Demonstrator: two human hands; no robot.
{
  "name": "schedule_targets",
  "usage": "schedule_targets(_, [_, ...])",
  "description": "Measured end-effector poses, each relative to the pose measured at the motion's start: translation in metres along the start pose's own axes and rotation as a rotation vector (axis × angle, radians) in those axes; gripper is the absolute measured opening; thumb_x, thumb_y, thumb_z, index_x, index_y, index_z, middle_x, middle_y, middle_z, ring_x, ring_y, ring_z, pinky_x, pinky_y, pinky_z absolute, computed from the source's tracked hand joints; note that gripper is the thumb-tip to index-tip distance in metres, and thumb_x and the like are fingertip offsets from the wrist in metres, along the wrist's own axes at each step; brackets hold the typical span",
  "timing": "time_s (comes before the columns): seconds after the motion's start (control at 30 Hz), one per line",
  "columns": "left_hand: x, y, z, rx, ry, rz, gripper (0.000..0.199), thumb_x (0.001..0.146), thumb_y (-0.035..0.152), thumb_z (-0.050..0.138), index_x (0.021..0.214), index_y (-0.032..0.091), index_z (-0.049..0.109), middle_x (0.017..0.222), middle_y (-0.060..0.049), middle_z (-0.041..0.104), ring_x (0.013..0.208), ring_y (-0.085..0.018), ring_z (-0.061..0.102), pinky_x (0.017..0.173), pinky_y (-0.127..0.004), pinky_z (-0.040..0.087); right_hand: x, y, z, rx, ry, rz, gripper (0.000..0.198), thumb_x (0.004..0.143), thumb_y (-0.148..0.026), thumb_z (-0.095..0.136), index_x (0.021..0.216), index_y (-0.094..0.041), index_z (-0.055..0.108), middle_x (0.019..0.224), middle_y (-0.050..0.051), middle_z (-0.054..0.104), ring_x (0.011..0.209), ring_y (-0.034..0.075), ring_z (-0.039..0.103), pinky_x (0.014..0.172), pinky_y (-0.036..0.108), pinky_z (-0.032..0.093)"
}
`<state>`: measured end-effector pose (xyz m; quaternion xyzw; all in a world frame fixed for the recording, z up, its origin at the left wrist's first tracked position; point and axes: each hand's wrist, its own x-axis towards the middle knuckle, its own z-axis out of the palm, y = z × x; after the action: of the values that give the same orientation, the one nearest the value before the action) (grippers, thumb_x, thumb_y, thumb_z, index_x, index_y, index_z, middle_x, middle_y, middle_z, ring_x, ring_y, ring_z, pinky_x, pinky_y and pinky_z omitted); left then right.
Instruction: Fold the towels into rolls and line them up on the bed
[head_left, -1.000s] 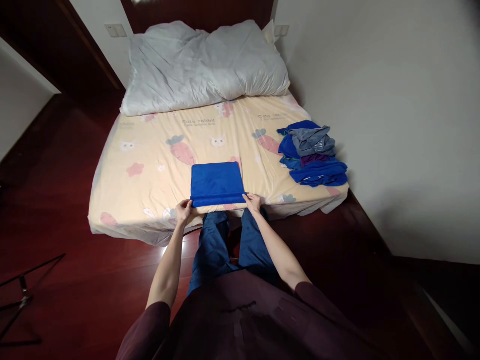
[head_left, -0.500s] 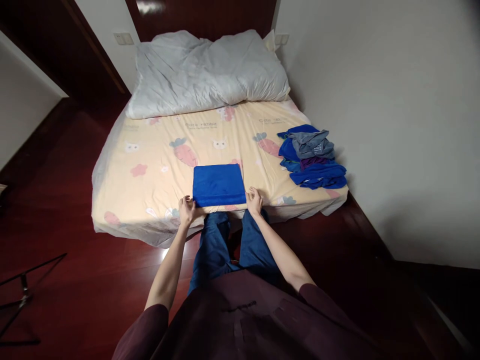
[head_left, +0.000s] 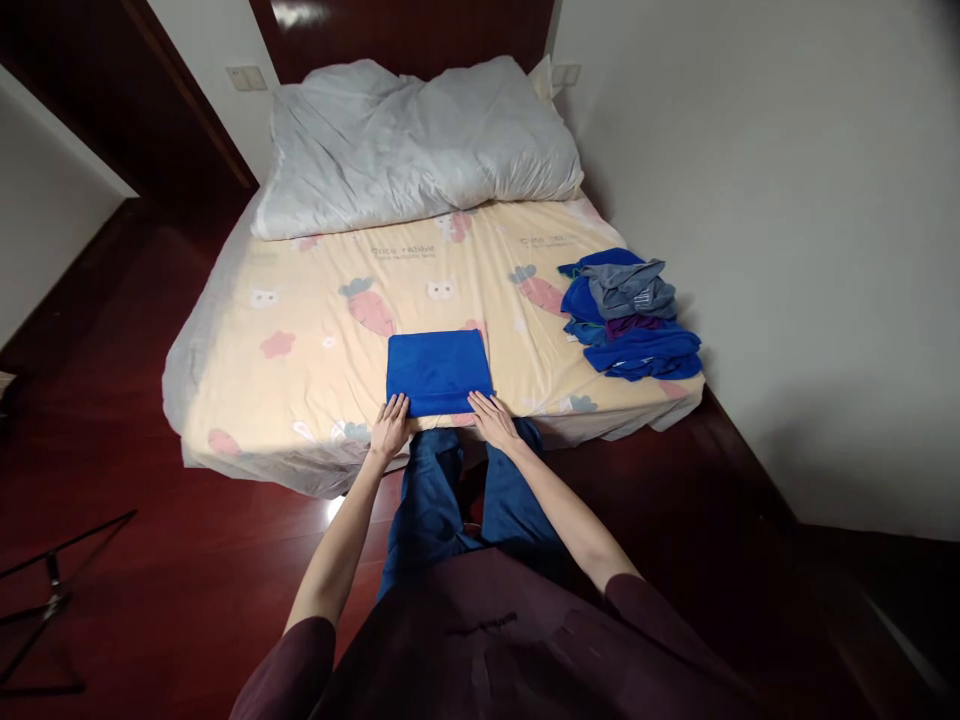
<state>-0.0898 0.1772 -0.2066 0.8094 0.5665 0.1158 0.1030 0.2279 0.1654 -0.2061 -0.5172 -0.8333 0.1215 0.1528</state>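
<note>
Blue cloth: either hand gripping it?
No, both the left hand and right hand lie flat with fingers on the cloth's near edge.

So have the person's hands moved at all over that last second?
Yes. Both the left hand and right hand left the blue cloth's near corners and now lie flat at its near edge, closer together, on the bed.

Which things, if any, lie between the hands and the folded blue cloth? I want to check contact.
Nothing visible. The left hand and right hand lie flat with fingertips on the near edge of the folded blue cloth.

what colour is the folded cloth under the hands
Solid royal blue; the folded cloth shows best in the head view.
</note>
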Motion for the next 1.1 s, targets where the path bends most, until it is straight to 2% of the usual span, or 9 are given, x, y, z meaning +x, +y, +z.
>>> schedule_targets(0.1, [0.004, -0.009, 0.004, -0.038, 0.007, -0.016, 0.064, 0.092, 0.013, 0.042, 0.155, 0.013, 0.045, 0.162, -0.015, 0.042, 0.153, -0.031, 0.036, 0.127, -0.055, 0.026, 0.007, 0.007, -0.004, 0.026, 0.006, 0.016, 0.056, 0.101, -0.018, 0.042, 0.157, -0.015, 0.046, 0.162, 0.01, 0.042, 0.154, 0.023, 0.038, 0.13, 0.049, 0.028])
schedule_targets(0.2, [0.012, -0.016, 0.007, -0.09, 0.015, -0.023, 0.062, 0.09, 0.013, 0.046, 0.152, 0.015, 0.05, 0.158, -0.015, 0.048, 0.149, -0.033, 0.042, 0.127, -0.057, 0.024, 0.017, 0.013, -0.006, 0.083, 0.016, 0.037, 0.059, 0.093, -0.008, 0.049, 0.152, -0.015, 0.053, 0.158, 0.011, 0.049, 0.151, 0.025, 0.043, 0.129, 0.05, 0.03])
schedule_targets(0.4, [0.021, -0.024, 0.002, -0.211, 0.02, -0.01, 0.059, 0.085, 0.014, 0.056, 0.144, 0.021, 0.057, 0.151, -0.015, 0.056, 0.144, -0.032, 0.049, 0.127, -0.057, 0.025, 0.032, 0.018, -0.004, 0.145, 0.06, 0.131, 0.067, 0.083, 0.007, 0.043, 0.137, -0.022, 0.068, 0.144, 0.008, 0.063, 0.139, 0.022, 0.057, 0.122, 0.049, 0.039])
schedule_targets(0.6, [-0.003, -0.02, -0.002, -0.22, 0.028, 0.017, 0.051, 0.09, 0.009, 0.05, 0.138, 0.021, 0.063, 0.15, -0.015, 0.057, 0.144, -0.031, 0.05, 0.126, -0.055, 0.029, 0.016, 0.016, -0.011, 0.2, 0.061, 0.104, 0.065, 0.08, 0.006, 0.045, 0.132, -0.022, 0.072, 0.14, 0.008, 0.066, 0.137, 0.023, 0.06, 0.12, 0.049, 0.042])
schedule_targets(0.73, [-0.022, -0.018, -0.002, -0.296, 0.054, 0.009, 0.048, 0.09, 0.008, 0.049, 0.133, 0.02, 0.066, 0.148, -0.013, 0.06, 0.14, -0.028, 0.054, 0.122, -0.051, 0.038, -0.004, 0.021, -0.011, 0.341, 0.117, 0.089, 0.065, 0.076, 0.004, 0.047, 0.13, -0.021, 0.073, 0.137, 0.008, 0.069, 0.135, 0.022, 0.061, 0.119, 0.047, 0.044])
schedule_targets(0.9, [-0.023, -0.027, -0.007, -0.481, 0.168, -0.091, 0.036, 0.086, 0.016, 0.057, 0.117, 0.02, 0.074, 0.135, -0.012, 0.065, 0.131, -0.029, 0.057, 0.117, -0.049, 0.045, -0.01, 0.04, -0.005, 0.498, 0.311, 0.259, 0.061, 0.069, 0.001, 0.048, 0.117, -0.021, 0.078, 0.124, 0.009, 0.073, 0.123, 0.023, 0.064, 0.112, 0.045, 0.051])
schedule_targets(1.0, [-0.02, -0.033, -0.008, -0.549, 0.244, -0.198, 0.031, 0.086, 0.025, 0.06, 0.111, 0.019, 0.076, 0.124, -0.014, 0.063, 0.122, -0.029, 0.061, 0.113, -0.05, 0.049, -0.009, 0.052, 0.0, 0.537, 0.332, 0.348, 0.058, 0.063, 0.0, 0.049, 0.107, -0.019, 0.081, 0.116, 0.011, 0.069, 0.114, 0.024, 0.066, 0.108, 0.043, 0.054])
schedule_targets(1.1, [-0.017, -0.038, -0.005, -0.576, 0.268, -0.245, 0.031, 0.087, 0.029, 0.058, 0.109, 0.018, 0.076, 0.116, -0.015, 0.059, 0.115, -0.028, 0.062, 0.106, -0.046, 0.054, -0.01, 0.058, 0.005, 0.549, 0.324, 0.351, 0.058, 0.062, -0.002, 0.05, 0.107, -0.019, 0.081, 0.115, 0.011, 0.065, 0.11, 0.023, 0.066, 0.108, 0.041, 0.054])
